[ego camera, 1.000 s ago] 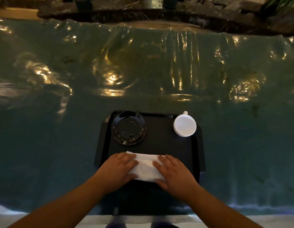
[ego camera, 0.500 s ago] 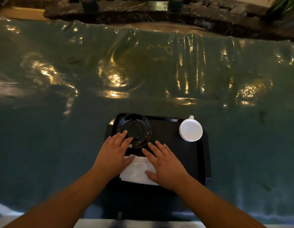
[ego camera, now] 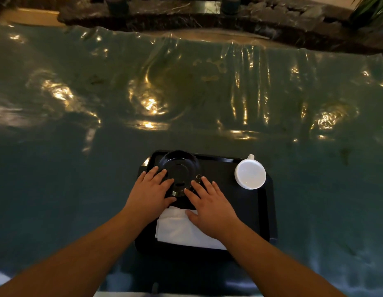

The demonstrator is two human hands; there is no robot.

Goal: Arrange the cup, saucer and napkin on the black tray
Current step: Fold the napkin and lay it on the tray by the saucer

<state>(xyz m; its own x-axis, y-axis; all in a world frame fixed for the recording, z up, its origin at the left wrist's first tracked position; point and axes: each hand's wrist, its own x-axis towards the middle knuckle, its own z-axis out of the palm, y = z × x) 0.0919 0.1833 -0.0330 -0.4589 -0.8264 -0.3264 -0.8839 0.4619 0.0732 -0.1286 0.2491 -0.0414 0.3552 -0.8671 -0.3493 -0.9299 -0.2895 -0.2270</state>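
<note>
The black tray [ego camera: 265, 211] lies on the table close to me. A black saucer [ego camera: 179, 166] sits at the tray's far left corner. A white cup [ego camera: 250, 175] rests upside down at the far right, handle pointing away. A folded white napkin [ego camera: 179, 229] lies at the tray's near edge. My left hand [ego camera: 151, 189] is spread with its fingertips on the saucer's left rim. My right hand [ego camera: 209, 207] is spread with its fingertips at the saucer's near right rim, its palm above the napkin's far edge. Neither hand is closed around anything.
A shiny green plastic cloth [ego camera: 186, 93] with wrinkles covers the whole table. Dark rocks [ego camera: 261, 16] and a plant [ego camera: 370, 7] border the far side. The table's near edge [ego camera: 122, 293] runs just under my forearms.
Both hands have left the napkin and moved forward to the saucer's rim. The napkin stays flat at the tray's near edge. The cup has not moved.
</note>
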